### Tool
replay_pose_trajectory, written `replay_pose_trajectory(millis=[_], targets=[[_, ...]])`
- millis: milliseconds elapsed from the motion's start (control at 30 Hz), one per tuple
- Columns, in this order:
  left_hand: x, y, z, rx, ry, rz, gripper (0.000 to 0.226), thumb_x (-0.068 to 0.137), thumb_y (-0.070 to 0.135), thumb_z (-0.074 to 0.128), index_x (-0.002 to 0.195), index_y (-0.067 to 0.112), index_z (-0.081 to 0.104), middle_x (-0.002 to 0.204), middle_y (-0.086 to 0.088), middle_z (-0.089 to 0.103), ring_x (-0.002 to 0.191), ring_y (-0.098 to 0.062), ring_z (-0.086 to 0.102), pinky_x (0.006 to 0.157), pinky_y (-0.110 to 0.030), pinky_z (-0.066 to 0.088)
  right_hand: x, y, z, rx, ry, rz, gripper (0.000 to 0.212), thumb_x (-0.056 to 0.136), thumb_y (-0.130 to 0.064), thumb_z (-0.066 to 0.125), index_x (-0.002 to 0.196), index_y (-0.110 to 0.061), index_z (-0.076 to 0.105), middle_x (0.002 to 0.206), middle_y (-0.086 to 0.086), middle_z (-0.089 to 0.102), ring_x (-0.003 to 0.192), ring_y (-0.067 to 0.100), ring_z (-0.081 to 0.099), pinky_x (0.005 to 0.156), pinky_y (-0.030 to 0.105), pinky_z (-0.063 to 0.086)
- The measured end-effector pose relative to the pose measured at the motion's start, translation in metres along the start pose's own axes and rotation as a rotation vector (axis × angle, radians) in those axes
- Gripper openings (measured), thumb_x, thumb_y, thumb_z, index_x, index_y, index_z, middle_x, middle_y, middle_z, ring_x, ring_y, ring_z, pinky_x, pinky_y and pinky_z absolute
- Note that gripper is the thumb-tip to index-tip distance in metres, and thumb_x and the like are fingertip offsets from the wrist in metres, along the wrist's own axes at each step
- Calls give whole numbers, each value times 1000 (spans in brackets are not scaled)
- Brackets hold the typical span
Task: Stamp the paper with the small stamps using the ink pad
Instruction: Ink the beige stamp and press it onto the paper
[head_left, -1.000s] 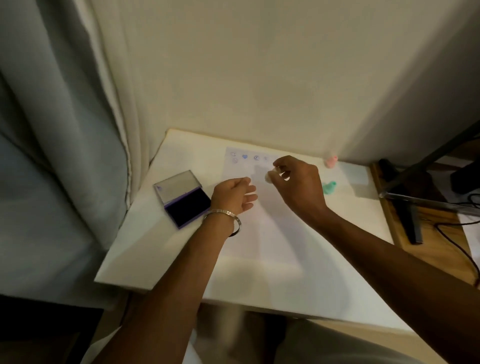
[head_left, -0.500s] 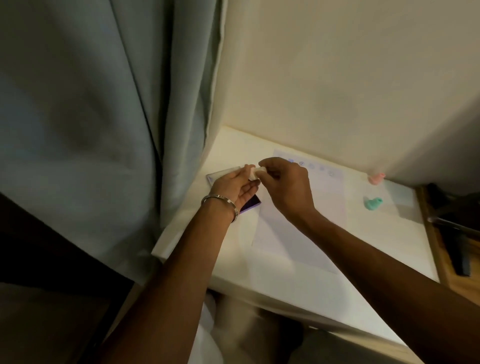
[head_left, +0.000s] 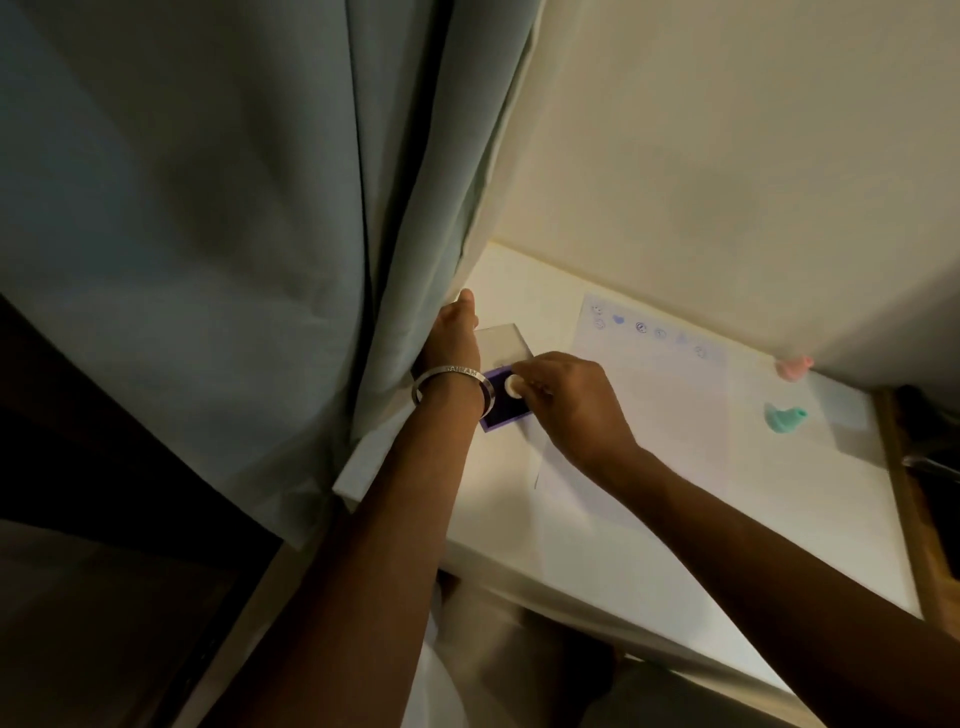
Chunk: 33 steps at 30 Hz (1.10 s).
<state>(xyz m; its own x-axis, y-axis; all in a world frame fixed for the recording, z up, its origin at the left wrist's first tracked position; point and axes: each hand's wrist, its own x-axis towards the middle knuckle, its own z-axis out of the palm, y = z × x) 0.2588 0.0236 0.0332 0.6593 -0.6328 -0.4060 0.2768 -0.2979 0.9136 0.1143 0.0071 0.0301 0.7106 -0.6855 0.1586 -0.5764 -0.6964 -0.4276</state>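
Note:
A purple ink pad (head_left: 506, 402) with its clear lid (head_left: 501, 343) folded back lies at the left edge of the white table (head_left: 597, 545). My right hand (head_left: 569, 402) pinches a small white stamp (head_left: 513, 386) and holds it down on the dark pad. My left hand (head_left: 456, 332), with a metal bangle on the wrist, rests on the pad's far left side by the lid, partly behind the curtain. The white paper (head_left: 654, 410) lies to the right, with a row of several blue stamp marks (head_left: 641, 327) along its top edge.
A grey-green curtain (head_left: 260, 234) hangs close along the table's left edge. A pink stamp (head_left: 792, 367) and a teal stamp (head_left: 784, 417) lie right of the paper. A wooden desk edge (head_left: 914, 530) with dark objects borders the table's right side. A cream wall stands behind.
My right hand carried the white stamp from above the paper leftward down onto the ink pad. My left hand moved to the pad's left side. The camera swung left toward the curtain.

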Motion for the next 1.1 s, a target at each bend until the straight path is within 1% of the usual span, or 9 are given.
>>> replay_pose_trajectory(millis=[67,200,300,467,600,667,733,900,1100], targets=[[-1,2,1,-16,-4,-15,45,98,40,39,118,7,63,131,-9,61,120,-27,57,106,-49,41,3,-1,3,-24,0,-18,17,96,-13,59,104,-8,74,96,8,72,86,21,64,69,16,37],[-2,0,1,-162,-24,-106,42,99,37,39,124,8,58,133,-7,59,120,-24,58,106,-45,41,6,-2,11,-78,-2,-35,23,97,-15,57,113,-6,71,108,10,72,99,24,66,76,19,41],[-4,0,0,-135,7,-94,42,99,36,39,123,9,59,132,-7,60,119,-24,58,107,-45,41,8,-7,16,-105,-49,-41,28,98,-14,54,121,-7,68,116,10,70,106,24,65,87,25,48],[-8,1,-2,-160,27,-133,43,98,37,39,121,8,60,132,-7,60,121,-25,57,108,-48,40,10,-12,14,-139,-73,-59,29,97,-15,56,123,-9,66,114,9,70,105,23,64,90,31,53],[-10,4,0,-165,82,-75,35,96,36,45,104,11,67,121,-6,67,112,-24,63,103,-48,45,10,-10,18,-70,-43,-1,28,99,-12,51,122,-9,67,114,8,70,102,21,64,88,28,52],[-10,3,3,-172,75,-77,31,95,36,48,99,12,68,116,-7,69,106,-24,65,100,-49,47,7,-8,16,-8,14,49,28,98,-12,53,122,-10,67,113,7,71,101,20,65,85,24,50],[-11,3,6,-199,80,-86,25,93,35,51,92,15,67,105,-3,71,96,-21,68,97,-48,50,5,-8,14,30,72,83,27,98,-13,55,122,-11,67,112,7,71,99,20,66,84,25,51],[-15,3,13,-184,88,-70,20,92,31,55,80,19,63,92,2,69,83,-16,68,92,-44,54,2,8,2,86,177,165,18,96,-18,60,110,-13,70,104,3,73,91,15,65,78,25,53],[-22,1,27,-136,35,-84,24,89,32,59,65,26,62,73,8,65,82,-18,68,85,-39,55,3,57,-24,29,205,336,24,96,-21,61,116,-12,71,111,3,73,97,16,66,86,27,51]])
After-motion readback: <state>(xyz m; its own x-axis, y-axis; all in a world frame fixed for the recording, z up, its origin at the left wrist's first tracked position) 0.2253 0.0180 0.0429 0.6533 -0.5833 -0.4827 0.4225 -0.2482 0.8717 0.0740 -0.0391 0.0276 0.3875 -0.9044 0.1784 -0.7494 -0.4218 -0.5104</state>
